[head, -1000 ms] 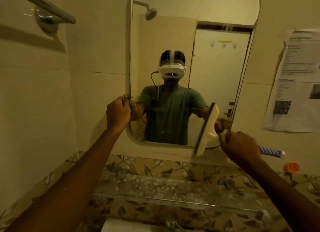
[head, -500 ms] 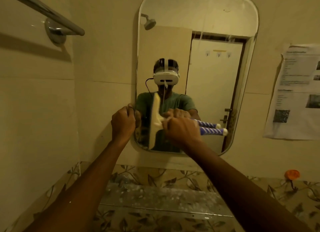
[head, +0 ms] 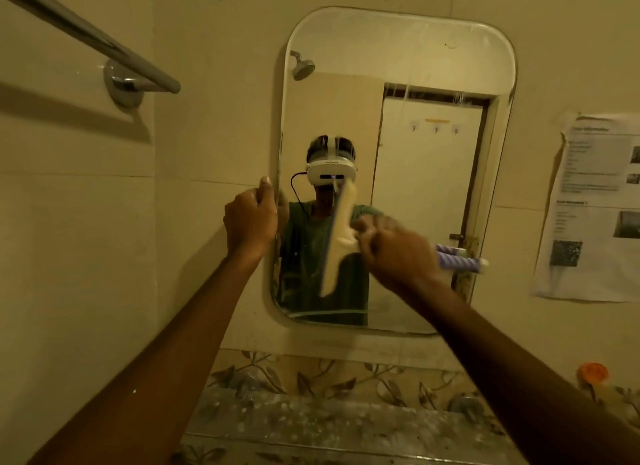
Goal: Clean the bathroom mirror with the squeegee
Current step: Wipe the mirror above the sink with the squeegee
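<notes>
Your headset (head: 331, 170), reflected at 12 o'clock: white shell, white strap over the crown; black cable (head: 294, 190) leaving its 9 o'clock side; your T-shirt (head: 304, 256): green, short-sleeved; left forearm (head: 173, 343), right forearm (head: 502, 353): bare.

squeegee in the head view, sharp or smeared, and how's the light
Head view: the squeegee and the right hand gripping it are motion-smeared; the left hand on the mirror edge looks sharper; light is dim, yellowish; the towel bar casts a wall shadow.
</notes>
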The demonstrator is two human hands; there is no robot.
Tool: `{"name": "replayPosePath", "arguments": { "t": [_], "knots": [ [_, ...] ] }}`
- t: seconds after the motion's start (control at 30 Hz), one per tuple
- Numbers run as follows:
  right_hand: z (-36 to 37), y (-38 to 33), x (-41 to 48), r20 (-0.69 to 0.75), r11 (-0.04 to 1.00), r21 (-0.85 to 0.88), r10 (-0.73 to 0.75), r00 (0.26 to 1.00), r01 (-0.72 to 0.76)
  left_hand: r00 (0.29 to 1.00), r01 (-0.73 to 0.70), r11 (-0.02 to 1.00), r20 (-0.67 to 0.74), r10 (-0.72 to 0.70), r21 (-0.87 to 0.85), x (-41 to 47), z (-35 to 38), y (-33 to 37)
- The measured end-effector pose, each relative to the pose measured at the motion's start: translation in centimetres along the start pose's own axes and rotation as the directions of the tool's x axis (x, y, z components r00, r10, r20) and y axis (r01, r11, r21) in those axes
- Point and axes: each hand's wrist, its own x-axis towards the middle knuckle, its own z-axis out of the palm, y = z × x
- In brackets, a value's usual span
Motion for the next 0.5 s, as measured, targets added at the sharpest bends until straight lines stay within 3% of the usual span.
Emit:
{"name": "replayPosePath", "arguments": {
  "t": [0.17, 0.33, 0.5],
  "knots": [
    [1.6, -4.0, 5.0, -0.045, 0.998, -0.040, -0.047, 0.998, 0.046, 0.999, 0.051, 0.995, 0.014, -0.050, -0.085, 1.2, 0.4, 0.3],
    [-0.5, 3.3, 2.2, 0.046, 0.998, -0.061, -0.004, 0.999, 0.007, 1.000, 0.006, 0.999, 0.020, -0.006, -0.033, 0.8, 0.7, 0.3],
    [-3.7, 7.5, -1.6, 0.020, 0.977, -0.200, 0.082, 0.996, -0.077, 0.998, -0.042, 0.999, 0.044, 0.042, 0.001, 1.2, 0.3, 0.8]
  ]
}}
